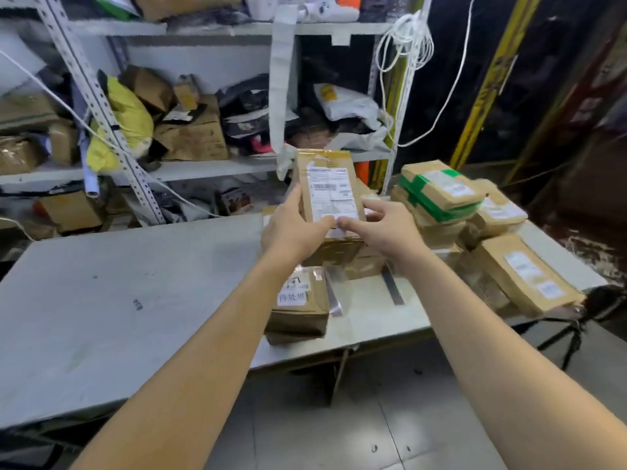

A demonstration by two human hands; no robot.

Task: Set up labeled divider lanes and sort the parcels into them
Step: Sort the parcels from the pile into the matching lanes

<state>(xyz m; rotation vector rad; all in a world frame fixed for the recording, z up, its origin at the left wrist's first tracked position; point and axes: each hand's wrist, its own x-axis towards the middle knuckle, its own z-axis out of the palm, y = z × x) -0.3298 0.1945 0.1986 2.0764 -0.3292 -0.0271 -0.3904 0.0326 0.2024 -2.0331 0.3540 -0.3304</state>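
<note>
Parcel (330, 195) between both hands' fingers (294, 198)

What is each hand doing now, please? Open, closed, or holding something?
Left hand: closed on the labelled brown parcel, gripping its left side.
Right hand: fingers on the same parcel's right side, helping hold it.

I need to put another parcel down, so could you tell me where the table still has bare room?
The widest free patch is the table's left half, running from the labelled box to the left edge by the shelving. A narrow strip lies between that box and the dark divider strip. The right end is crowded with stacked parcels.
</note>
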